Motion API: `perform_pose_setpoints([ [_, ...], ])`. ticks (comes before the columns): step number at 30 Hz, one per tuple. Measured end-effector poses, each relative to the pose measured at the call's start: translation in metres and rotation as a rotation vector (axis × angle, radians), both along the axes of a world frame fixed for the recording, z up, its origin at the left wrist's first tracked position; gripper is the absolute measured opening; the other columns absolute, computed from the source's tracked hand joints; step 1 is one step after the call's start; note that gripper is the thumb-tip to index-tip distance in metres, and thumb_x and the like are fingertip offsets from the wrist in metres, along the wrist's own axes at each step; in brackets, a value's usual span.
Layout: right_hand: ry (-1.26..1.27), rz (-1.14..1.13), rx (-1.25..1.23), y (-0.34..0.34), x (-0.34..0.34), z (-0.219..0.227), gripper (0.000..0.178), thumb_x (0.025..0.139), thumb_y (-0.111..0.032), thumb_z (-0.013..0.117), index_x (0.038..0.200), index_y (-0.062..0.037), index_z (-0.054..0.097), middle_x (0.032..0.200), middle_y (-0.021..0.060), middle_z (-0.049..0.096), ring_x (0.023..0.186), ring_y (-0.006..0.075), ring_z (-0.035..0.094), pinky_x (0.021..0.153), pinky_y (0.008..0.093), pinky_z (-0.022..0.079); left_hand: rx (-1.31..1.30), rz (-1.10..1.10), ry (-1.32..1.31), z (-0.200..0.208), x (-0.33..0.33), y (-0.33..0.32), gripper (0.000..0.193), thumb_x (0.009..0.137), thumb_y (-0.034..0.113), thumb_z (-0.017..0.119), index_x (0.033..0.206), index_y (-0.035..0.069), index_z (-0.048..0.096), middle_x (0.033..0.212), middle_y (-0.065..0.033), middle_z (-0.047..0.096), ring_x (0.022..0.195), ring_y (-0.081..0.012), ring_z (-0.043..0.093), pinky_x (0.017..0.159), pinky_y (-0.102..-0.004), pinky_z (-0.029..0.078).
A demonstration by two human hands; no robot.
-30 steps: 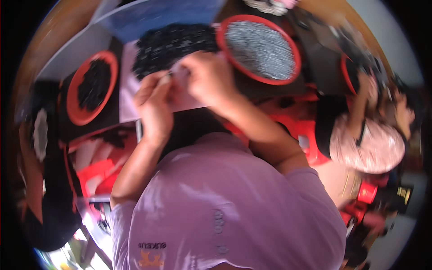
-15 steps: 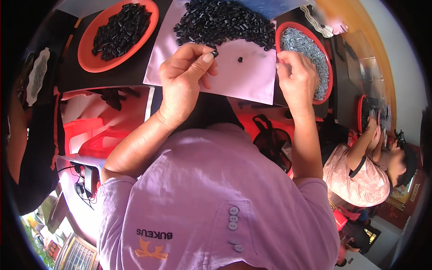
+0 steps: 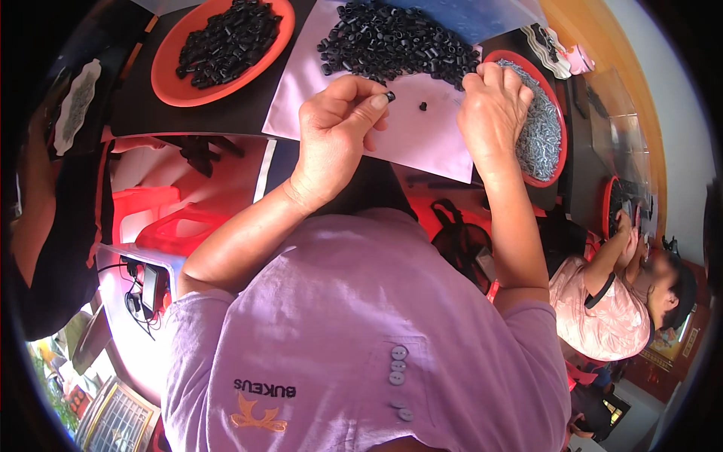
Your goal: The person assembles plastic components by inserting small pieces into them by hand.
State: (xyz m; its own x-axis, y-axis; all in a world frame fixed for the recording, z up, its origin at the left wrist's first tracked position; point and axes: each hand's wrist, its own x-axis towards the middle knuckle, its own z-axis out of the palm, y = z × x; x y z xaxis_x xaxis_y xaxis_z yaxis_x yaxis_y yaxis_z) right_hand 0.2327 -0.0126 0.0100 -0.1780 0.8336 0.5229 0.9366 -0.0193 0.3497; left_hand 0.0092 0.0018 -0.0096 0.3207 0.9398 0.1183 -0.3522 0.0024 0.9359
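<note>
My left hand (image 3: 339, 135) pinches a small black plastic sleeve (image 3: 390, 96) between thumb and fingertip, over a pale pink sheet (image 3: 429, 143). Beyond it lies a heap of similar black sleeves (image 3: 399, 45) on the sheet. One loose black piece (image 3: 423, 106) rests alone between my hands. My right hand (image 3: 493, 109) is over the sheet's right edge and the left rim of a red bowl (image 3: 563, 143). Its fingers are curled down, and whatever they hold is hidden. Small silvery metal pieces (image 3: 541, 132), thin and screw-like, fill that bowl.
An orange-red bowl (image 3: 162, 75) of black sleeves stands on the dark table (image 3: 135, 113) at the left. Beyond the heap is a translucent blue bin wall (image 3: 482, 19). A white wavy-edged dish (image 3: 548, 53) sits at far right. A co-worker (image 3: 610, 301) works farther right.
My right hand has moved up and left, from beside the metal pieces toward the sheet's edge. My left hand keeps its pinch on the black sleeve. The whole view has shifted slightly.
</note>
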Motion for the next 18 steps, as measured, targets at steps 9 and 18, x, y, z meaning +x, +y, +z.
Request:
perform_pose_setpoints([
  [9, 0.308, 0.197, 0.074, 0.002, -0.013, 0.004, 0.015, 0.073, -0.007, 0.069, 0.086, -0.0130, 0.069, 0.082, -0.0004, 0.064, 0.084, 0.0199, 0.061, 0.074, 0.0372, 0.040, 0.009, -0.021, 0.024, -0.001, -0.004, -0.002, 0.008, 0.095, 0.006, 0.061, 0.093, 0.000, 0.066, 0.075, -0.0008, 0.061, 0.066, -0.0055, 0.057, 0.051, -0.0199, 0.045],
  [18, 0.349, 0.275, 0.088, 0.000, -0.019, -0.005, 0.018, 0.072, -0.003, 0.070, 0.087, -0.0129, 0.069, 0.082, -0.0001, 0.066, 0.082, 0.0200, 0.062, 0.072, 0.0366, 0.041, 0.027, -0.004, 0.056, -0.003, 0.001, 0.001, 0.008, 0.094, 0.006, 0.061, 0.094, -0.001, 0.066, 0.073, -0.0016, 0.061, 0.062, -0.0050, 0.055, 0.050, -0.0197, 0.044],
])
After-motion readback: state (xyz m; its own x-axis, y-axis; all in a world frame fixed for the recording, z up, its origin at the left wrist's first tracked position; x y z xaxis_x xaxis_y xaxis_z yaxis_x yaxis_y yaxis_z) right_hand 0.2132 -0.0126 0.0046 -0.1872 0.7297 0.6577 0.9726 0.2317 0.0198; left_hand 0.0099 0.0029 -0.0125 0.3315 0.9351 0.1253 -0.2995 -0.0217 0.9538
